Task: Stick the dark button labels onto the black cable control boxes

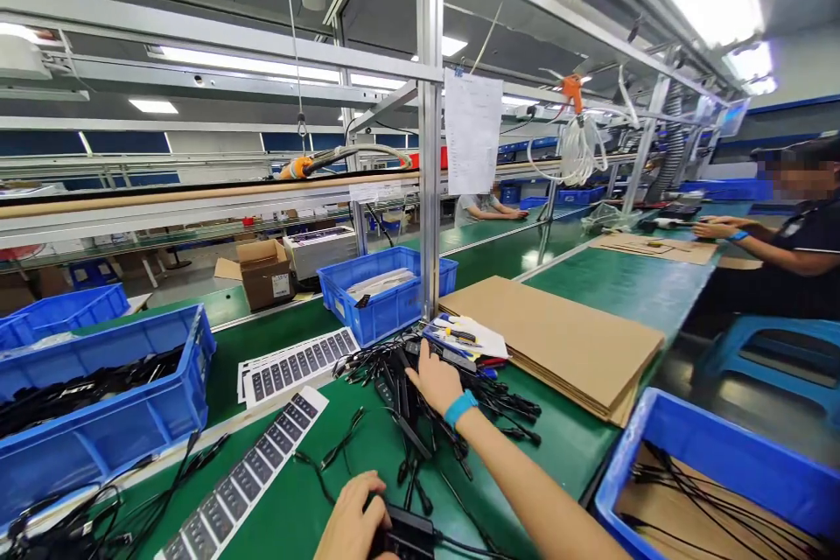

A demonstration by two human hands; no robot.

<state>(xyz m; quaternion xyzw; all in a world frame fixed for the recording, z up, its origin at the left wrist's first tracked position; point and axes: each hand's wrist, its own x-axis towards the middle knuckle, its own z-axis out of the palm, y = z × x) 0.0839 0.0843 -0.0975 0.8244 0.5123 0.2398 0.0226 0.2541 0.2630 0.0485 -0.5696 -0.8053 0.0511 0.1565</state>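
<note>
Hands work over a green surface [604, 289]: the left hand [354, 518], at the near edge, has its grip closed around a black adapter block [408, 534], while the right hand [434, 381] reaches farther in, fingers spread flat on a tangled pile of black cables [420, 394] near the middle, holding nothing that shows. Label strips [262, 455] lie left of the pile, a cardboard stack [564, 341] right of it, a blue bin [384, 289] beyond, and another person's hand [712, 229] rests at the far right edge.
</note>
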